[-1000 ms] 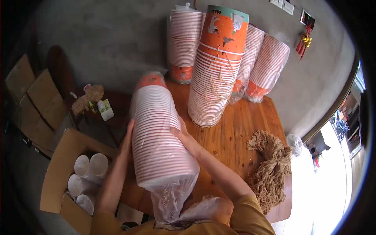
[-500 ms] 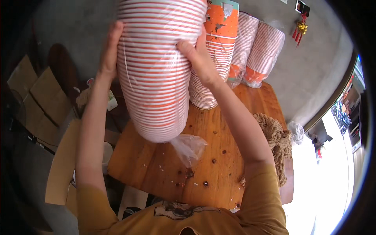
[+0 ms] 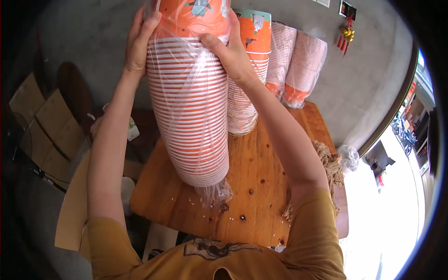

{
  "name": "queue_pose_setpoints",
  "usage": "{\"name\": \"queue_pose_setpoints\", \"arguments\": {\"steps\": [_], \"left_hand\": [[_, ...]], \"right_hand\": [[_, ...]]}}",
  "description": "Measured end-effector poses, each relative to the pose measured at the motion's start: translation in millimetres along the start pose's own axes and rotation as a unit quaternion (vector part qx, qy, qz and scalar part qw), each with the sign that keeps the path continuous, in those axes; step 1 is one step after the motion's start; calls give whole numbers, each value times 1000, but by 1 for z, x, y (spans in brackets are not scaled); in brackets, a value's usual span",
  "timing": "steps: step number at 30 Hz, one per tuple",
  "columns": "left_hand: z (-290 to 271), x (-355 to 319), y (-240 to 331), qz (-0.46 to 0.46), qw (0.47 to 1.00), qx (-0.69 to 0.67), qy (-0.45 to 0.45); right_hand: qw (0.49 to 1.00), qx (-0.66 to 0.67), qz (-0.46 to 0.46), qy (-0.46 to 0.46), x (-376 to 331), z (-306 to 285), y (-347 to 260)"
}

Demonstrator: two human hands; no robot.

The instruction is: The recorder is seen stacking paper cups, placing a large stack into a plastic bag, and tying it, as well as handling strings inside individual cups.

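Observation:
Between my hands is a tall stack of nested paper buckets [image 3: 189, 112], orange with white rims, wrapped in a clear plastic bag. Its orange printed bucket wall shows at the top. My left hand [image 3: 141, 42] is wrapped round the upper left side, and my right hand [image 3: 229, 53] grips the upper right with its thumb across the front. The stack tilts slightly, its lower end toward me. Below it, the bag's gathered tail [image 3: 214, 193] is crumpled near the wooden table [image 3: 266, 172]; whether the stack rests on the table, I cannot tell.
Another bucket stack [image 3: 254, 39] stands unwrapped behind mine, and two bagged stacks [image 3: 304, 65] lean on the grey wall. Brown twine [image 3: 329, 163] lies at the table's right edge beside a crumpled plastic bag [image 3: 349, 157]. Cardboard boxes [image 3: 60, 126] are at left.
Both hands have brought the bagged bucket stack lower and closer, so its orange top has come into view. The bag's tail has bunched up beneath it.

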State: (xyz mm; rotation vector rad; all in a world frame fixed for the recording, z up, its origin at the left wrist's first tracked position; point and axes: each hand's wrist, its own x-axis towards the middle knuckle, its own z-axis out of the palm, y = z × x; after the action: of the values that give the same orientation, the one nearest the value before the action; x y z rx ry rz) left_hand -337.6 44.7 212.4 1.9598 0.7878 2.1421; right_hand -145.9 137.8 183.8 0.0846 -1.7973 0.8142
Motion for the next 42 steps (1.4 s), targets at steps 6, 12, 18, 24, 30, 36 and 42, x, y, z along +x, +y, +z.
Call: {"name": "queue_pose_setpoints", "arguments": {"steps": [6,12,18,24,30,36,42], "left_hand": [[-6,18,3,59,997,56,5],[3,16,-3,79,988,129,-23],[17,16,5,173,974,128,-72],[-43,-116,-62,-47,992,116,19],[-63,-284,-177,-401,915,14,33],[-33,-190,-146,-289,947,-55,132],[-48,-74,-70,-168,983,17,68]], "right_hand": [[994,7,-106,-16,23,-2,-10],[996,19,-68,-46,21,-5,-3],[990,-34,-66,-122,24,-19,7],[993,28,86,-76,-112,-46,82],[958,94,256,-93,-208,10,110],[986,53,154,-31,-155,9,84],[992,109,60,-10,-49,18,37]]}}
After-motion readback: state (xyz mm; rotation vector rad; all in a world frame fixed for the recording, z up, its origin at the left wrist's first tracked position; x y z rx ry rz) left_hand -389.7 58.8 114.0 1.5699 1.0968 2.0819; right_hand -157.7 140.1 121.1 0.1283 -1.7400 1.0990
